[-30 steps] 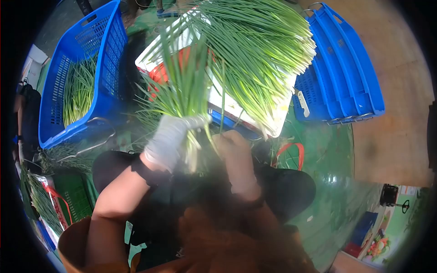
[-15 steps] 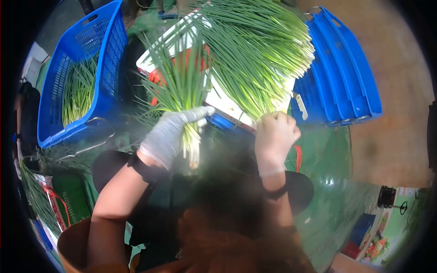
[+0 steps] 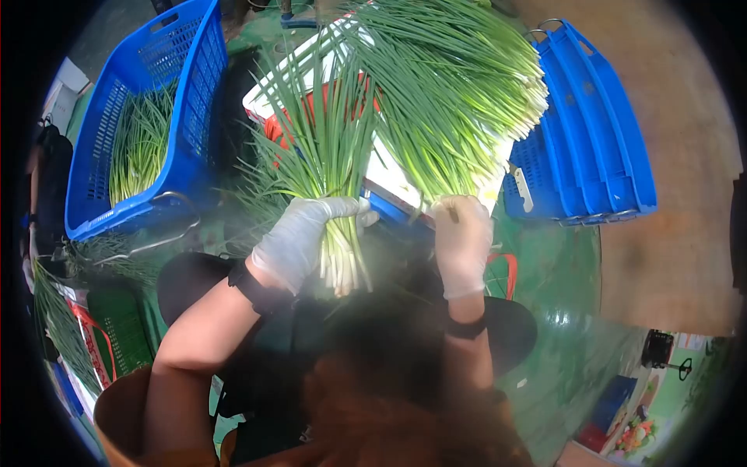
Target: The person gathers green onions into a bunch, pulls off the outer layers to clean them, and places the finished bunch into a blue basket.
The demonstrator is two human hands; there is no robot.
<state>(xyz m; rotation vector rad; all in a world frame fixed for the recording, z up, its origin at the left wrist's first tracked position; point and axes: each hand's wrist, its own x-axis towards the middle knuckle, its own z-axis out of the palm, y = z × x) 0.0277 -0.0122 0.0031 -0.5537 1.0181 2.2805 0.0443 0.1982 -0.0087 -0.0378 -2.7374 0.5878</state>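
Observation:
My left hand (image 3: pixel 299 237), in a whitish glove, is closed around a bunch of spring onions (image 3: pixel 338 163). Their white root ends point down toward me, and the green leaves fan out away from me. My gloved right hand (image 3: pixel 464 245) has its fingers curled together at the near edge of a large pile of spring onions (image 3: pixel 451 93); what they pinch is too hidden to make out. The pile lies on a white box lid or board (image 3: pixel 393 173), its root ends mostly to the right. Red material (image 3: pixel 319 105) shows beneath the leaves.
On the left stands a blue crate (image 3: pixel 140 204) with more spring onions (image 3: pixel 144 148) inside. Stacked blue crates (image 3: pixel 595 132) stand at the right, with a white tag (image 3: pixel 522 190) at their near side. A red strap (image 3: pixel 511 276) lies on the wet green floor (image 3: pixel 556 272).
The bunch in my left hand looks thicker and more spread, with more white ends showing below the hand. My right hand stays at the pile's near edge. The whole view has shifted slightly.

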